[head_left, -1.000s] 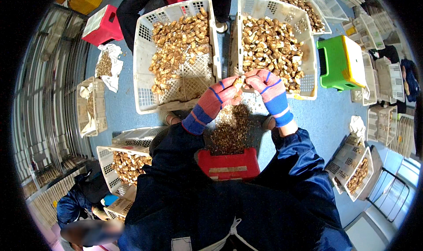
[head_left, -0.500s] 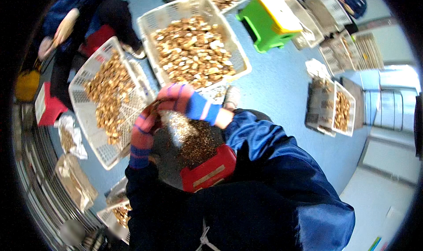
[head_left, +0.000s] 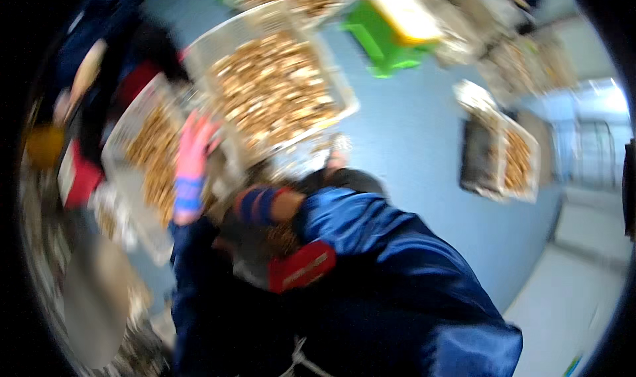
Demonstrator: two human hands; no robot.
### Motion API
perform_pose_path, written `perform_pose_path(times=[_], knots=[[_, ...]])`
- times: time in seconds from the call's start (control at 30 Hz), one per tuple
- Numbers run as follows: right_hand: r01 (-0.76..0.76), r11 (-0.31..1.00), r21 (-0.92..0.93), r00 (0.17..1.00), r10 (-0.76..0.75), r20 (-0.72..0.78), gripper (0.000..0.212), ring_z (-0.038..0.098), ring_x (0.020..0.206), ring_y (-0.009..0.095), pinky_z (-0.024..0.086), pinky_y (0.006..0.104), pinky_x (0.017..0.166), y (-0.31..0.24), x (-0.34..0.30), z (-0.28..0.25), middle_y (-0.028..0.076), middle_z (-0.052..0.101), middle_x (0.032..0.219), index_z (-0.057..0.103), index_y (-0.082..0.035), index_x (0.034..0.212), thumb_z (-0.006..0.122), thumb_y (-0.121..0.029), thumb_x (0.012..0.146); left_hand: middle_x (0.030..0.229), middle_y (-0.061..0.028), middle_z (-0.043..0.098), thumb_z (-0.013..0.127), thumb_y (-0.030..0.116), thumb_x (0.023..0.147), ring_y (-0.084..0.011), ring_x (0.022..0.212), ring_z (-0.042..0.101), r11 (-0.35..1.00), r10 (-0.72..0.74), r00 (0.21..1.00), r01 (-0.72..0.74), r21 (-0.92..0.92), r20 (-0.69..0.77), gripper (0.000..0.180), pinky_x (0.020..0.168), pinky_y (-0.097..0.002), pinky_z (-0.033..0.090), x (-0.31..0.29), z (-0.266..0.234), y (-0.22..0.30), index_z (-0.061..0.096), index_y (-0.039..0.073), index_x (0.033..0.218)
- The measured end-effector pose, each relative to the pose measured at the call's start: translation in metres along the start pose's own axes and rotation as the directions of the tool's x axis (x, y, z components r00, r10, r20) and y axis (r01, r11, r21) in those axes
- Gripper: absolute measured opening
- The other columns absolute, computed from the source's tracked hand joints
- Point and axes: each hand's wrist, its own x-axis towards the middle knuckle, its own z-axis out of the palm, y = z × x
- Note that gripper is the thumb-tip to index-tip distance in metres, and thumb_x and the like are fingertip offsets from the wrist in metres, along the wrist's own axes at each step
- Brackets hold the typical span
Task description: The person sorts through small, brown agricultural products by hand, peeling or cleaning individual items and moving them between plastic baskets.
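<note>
The picture is smeared by motion. My left hand [head_left: 194, 142], in a pink glove with a blue striped cuff, is raised between two white slatted baskets of brown pieces, near the rim of the left basket [head_left: 118, 133]. The other basket [head_left: 347, 99] lies just to its right. My right hand [head_left: 255, 206] shows mostly as a blue and red striped cuff, low over my lap. Its fingers are lost in blur beside the red-fronted container [head_left: 301, 268] of brown pieces. Whether either hand holds a piece is unclear.
A green stool with a yellow top [head_left: 391, 26] stands on the blue floor beyond the baskets. A small lined box of brown pieces [head_left: 510, 158] sits at the right. Another person in dark clothes [head_left: 86, 79] is at the upper left.
The view has swung and tilted. My hands, together over the lap a second ago, have parted: the left rose toward the left basket, the right stayed low.
</note>
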Motion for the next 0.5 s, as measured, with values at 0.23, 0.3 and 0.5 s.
perform_pose_path(times=[0.23,0.3,0.5], knots=[[-0.034,0.932,-0.361,0.889,0.193,0.414,0.016,0.059,0.077,0.030,0.047,0.0399,0.066,-0.016,0.020,-0.047,0.013,0.060,0.075,0.061,-0.008,0.077,0.058,-0.021,0.068,0.094,-0.0049,0.057,0.051,0.017,0.083,-0.0126,0.079,0.056,0.955,-0.118,0.992,0.101,0.280,0.044,0.028,0.071,-0.0246,0.047,0.025,-0.086,0.015,0.053,0.000,0.105],[-0.097,0.948,-0.303,0.879,0.224,0.421,0.016,0.058,0.076,0.031,0.047,0.0405,0.066,-0.034,0.023,-0.075,0.014,0.060,0.074,0.061,-0.008,0.078,0.057,-0.020,0.068,0.080,-0.0037,0.061,0.053,0.022,0.081,-0.0132,0.079,0.059,0.922,-0.222,0.967,0.168,0.348,0.122,0.019,0.062,-0.0243,0.045,0.053,-0.157,-0.032,0.059,0.006,0.090],[0.005,0.984,-0.180,0.938,0.058,0.341,0.020,0.060,0.078,0.033,0.048,0.0401,0.069,-0.052,0.030,-0.037,0.017,0.061,0.081,0.063,-0.007,0.079,0.046,-0.018,0.075,0.084,-0.0084,0.062,0.057,0.022,0.073,-0.0226,0.075,0.057,-0.008,-0.412,0.911,0.018,1.000,-0.020,0.022,0.073,-0.0328,0.045,0.012,-0.319,-0.177,0.060,0.006,0.088]])
